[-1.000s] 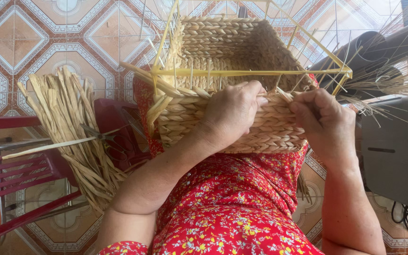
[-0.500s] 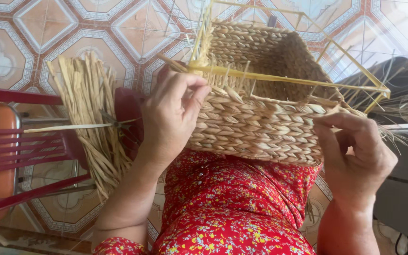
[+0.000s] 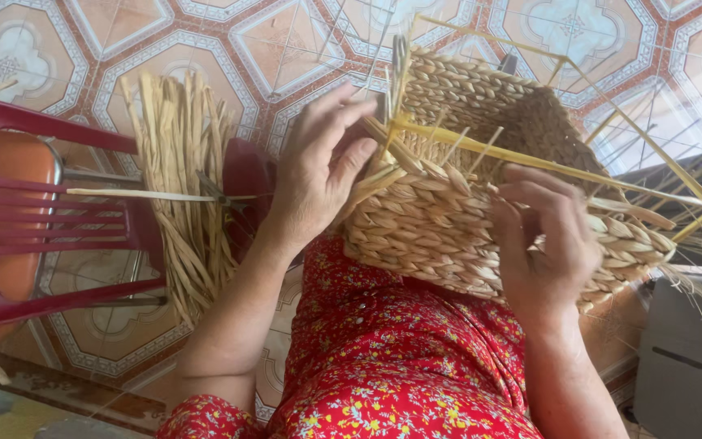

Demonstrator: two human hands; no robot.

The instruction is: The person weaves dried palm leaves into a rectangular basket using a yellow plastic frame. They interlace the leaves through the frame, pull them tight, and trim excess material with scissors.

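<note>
I see the half-woven rectangular basket of braided tan straw (image 3: 481, 219) resting tilted on the lap, over the red flowered dress (image 3: 400, 358), its thin yellow frame rods (image 3: 530, 158) jutting out to the far right. My left hand (image 3: 318, 175) sits at the basket's left corner, fingers pressed together on a flat straw strand (image 3: 383, 175) — pinching it against the rim. My right hand (image 3: 542, 244) lies curled over the near woven wall, fingers bent and pressing on the weave; I cannot tell if it pinches anything. I judge the basket light, springy, rough enough not to slip; the frame rods look bendable, so the firm woven wall is the better hold. To the left, a bundle of loose dried straw (image 3: 184, 195) lies across a dark red slatted chair (image 3: 50, 236).
</note>
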